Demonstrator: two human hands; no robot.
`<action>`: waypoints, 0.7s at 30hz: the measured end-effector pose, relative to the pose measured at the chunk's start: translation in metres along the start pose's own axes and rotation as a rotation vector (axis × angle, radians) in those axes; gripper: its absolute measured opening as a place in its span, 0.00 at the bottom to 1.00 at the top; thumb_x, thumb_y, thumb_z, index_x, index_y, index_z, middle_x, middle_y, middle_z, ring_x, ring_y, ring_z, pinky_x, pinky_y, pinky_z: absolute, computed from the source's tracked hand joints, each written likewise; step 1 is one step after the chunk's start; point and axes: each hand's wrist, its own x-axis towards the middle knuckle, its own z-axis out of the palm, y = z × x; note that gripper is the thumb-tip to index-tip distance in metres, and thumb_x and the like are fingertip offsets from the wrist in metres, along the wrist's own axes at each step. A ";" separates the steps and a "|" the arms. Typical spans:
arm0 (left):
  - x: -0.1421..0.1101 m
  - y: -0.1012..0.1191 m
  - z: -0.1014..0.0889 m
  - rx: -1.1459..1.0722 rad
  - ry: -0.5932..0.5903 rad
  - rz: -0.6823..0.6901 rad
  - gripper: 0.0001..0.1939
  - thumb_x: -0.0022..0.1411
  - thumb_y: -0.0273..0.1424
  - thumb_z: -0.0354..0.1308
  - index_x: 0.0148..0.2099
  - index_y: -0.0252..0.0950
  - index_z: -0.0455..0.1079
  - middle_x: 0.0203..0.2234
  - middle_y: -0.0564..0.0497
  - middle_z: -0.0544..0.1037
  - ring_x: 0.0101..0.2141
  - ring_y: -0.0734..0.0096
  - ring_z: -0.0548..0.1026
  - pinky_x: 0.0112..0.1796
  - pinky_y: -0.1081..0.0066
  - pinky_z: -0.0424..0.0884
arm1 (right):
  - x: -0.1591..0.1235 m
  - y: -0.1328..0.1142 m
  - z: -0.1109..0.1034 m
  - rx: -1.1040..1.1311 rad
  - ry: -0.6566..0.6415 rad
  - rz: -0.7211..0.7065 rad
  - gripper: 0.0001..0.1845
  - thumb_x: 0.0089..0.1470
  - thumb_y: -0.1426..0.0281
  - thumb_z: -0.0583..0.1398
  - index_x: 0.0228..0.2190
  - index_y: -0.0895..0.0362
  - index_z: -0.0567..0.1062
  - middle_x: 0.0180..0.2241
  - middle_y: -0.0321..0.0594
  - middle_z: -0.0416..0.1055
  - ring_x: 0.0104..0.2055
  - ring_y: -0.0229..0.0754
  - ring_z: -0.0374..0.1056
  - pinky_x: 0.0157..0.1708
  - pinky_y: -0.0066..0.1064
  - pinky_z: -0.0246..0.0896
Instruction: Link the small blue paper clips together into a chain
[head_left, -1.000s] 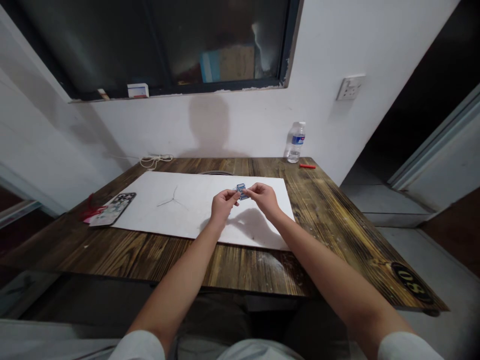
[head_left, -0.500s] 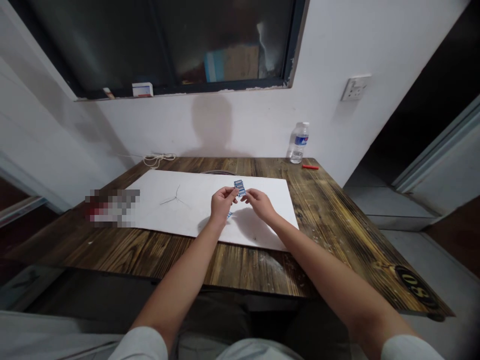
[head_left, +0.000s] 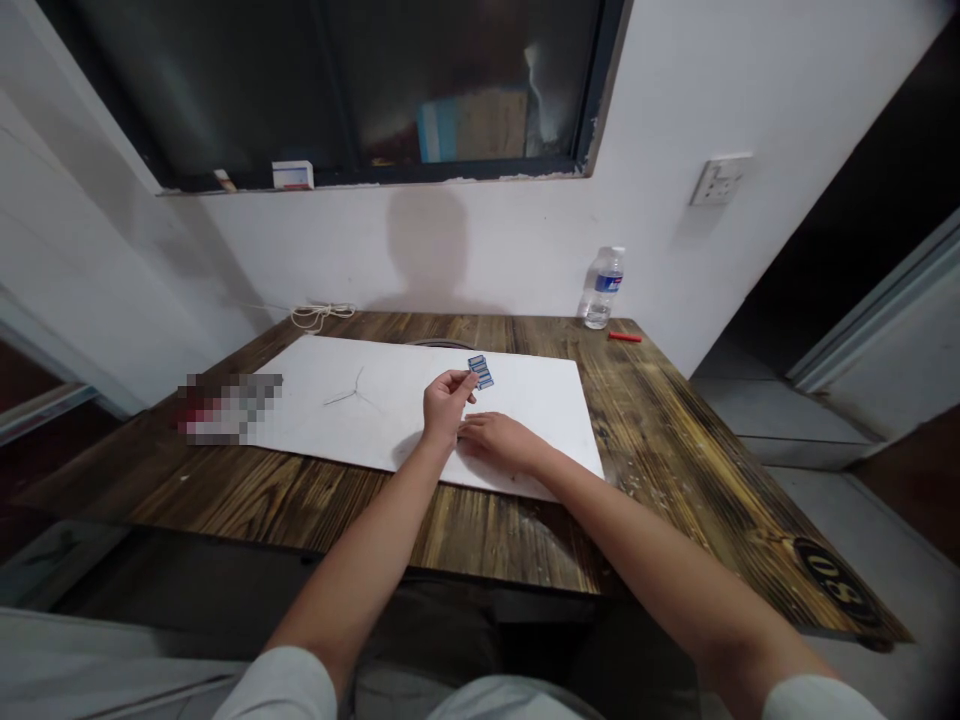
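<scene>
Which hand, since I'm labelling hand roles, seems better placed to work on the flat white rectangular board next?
Likely the right hand: it is low over the white board, while the left hand is occupied, pinching a flat blue-and-grey striped piece.

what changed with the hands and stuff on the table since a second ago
The right hand let go of the blue pieces and moved down toward the person, to the white board near the left hand, which still grips the blue pieces. Whether the right fingers hold anything is hidden. The bottle and red stick stayed put.
</scene>
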 end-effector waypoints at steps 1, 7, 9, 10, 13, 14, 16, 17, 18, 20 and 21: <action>0.000 -0.001 0.000 0.000 -0.001 0.000 0.15 0.46 0.39 0.68 0.29 0.34 0.71 0.17 0.56 0.71 0.17 0.80 0.65 0.21 0.76 0.59 | 0.000 -0.001 -0.002 -0.024 -0.013 0.008 0.13 0.58 0.72 0.57 0.45 0.59 0.74 0.43 0.47 0.74 0.46 0.44 0.69 0.47 0.35 0.60; 0.000 -0.001 -0.001 0.017 0.004 -0.011 0.14 0.45 0.39 0.68 0.29 0.34 0.71 0.18 0.55 0.71 0.18 0.80 0.65 0.21 0.76 0.60 | 0.001 -0.007 -0.014 -0.192 -0.121 0.031 0.08 0.60 0.72 0.56 0.36 0.59 0.76 0.33 0.44 0.75 0.36 0.41 0.69 0.37 0.31 0.58; -0.001 -0.001 0.000 0.028 0.008 -0.017 0.15 0.45 0.40 0.68 0.29 0.34 0.71 0.18 0.55 0.71 0.18 0.79 0.65 0.21 0.76 0.59 | 0.001 -0.008 -0.017 -0.237 -0.152 0.013 0.09 0.60 0.73 0.55 0.33 0.59 0.76 0.32 0.43 0.75 0.35 0.41 0.69 0.35 0.30 0.57; -0.001 0.000 0.000 0.032 0.009 -0.020 0.15 0.45 0.40 0.68 0.29 0.34 0.71 0.18 0.55 0.71 0.18 0.79 0.65 0.21 0.76 0.59 | 0.002 -0.008 -0.018 -0.258 -0.167 0.004 0.09 0.60 0.74 0.55 0.32 0.59 0.76 0.32 0.44 0.75 0.35 0.40 0.69 0.35 0.30 0.57; -0.001 0.000 0.000 0.034 0.010 -0.028 0.15 0.44 0.40 0.68 0.29 0.34 0.71 0.18 0.55 0.71 0.18 0.80 0.65 0.22 0.75 0.59 | 0.002 -0.009 -0.022 -0.315 -0.214 -0.023 0.09 0.58 0.76 0.56 0.30 0.60 0.76 0.32 0.44 0.74 0.34 0.41 0.69 0.35 0.30 0.56; -0.001 0.000 0.000 0.035 0.010 -0.028 0.15 0.45 0.40 0.68 0.29 0.34 0.71 0.18 0.55 0.71 0.18 0.80 0.65 0.22 0.75 0.59 | 0.002 -0.010 -0.023 -0.328 -0.227 -0.027 0.09 0.58 0.77 0.56 0.30 0.61 0.76 0.31 0.45 0.74 0.34 0.41 0.69 0.35 0.30 0.56; -0.001 0.000 0.000 0.035 0.012 -0.026 0.15 0.45 0.39 0.68 0.29 0.34 0.71 0.18 0.56 0.72 0.18 0.80 0.65 0.22 0.75 0.59 | 0.002 -0.012 -0.025 -0.345 -0.241 -0.026 0.09 0.58 0.77 0.56 0.30 0.61 0.76 0.31 0.45 0.75 0.34 0.41 0.69 0.35 0.30 0.55; -0.001 -0.001 0.000 0.035 0.013 -0.025 0.15 0.45 0.39 0.68 0.29 0.34 0.71 0.18 0.56 0.72 0.18 0.80 0.66 0.22 0.75 0.59 | 0.002 -0.012 -0.025 -0.350 -0.241 -0.024 0.09 0.58 0.77 0.56 0.30 0.61 0.76 0.31 0.45 0.75 0.34 0.41 0.69 0.34 0.30 0.55; 0.000 -0.001 0.000 0.035 0.015 -0.023 0.15 0.45 0.39 0.68 0.30 0.34 0.71 0.18 0.56 0.72 0.18 0.80 0.65 0.22 0.76 0.59 | 0.002 -0.013 -0.026 -0.352 -0.240 -0.022 0.09 0.58 0.76 0.56 0.30 0.61 0.76 0.31 0.45 0.75 0.34 0.41 0.69 0.34 0.30 0.55; 0.000 -0.002 -0.001 0.034 0.016 -0.023 0.15 0.45 0.39 0.68 0.30 0.34 0.71 0.19 0.55 0.72 0.18 0.80 0.65 0.22 0.76 0.60 | 0.002 -0.014 -0.026 -0.355 -0.238 -0.019 0.09 0.58 0.76 0.56 0.30 0.61 0.76 0.31 0.45 0.75 0.34 0.41 0.70 0.34 0.30 0.55; 0.000 -0.002 -0.001 0.036 0.016 -0.024 0.15 0.45 0.39 0.68 0.29 0.34 0.71 0.18 0.55 0.72 0.18 0.80 0.65 0.22 0.76 0.60 | 0.002 -0.014 -0.026 -0.357 -0.240 -0.019 0.09 0.58 0.76 0.56 0.31 0.61 0.76 0.31 0.45 0.75 0.33 0.41 0.70 0.34 0.30 0.56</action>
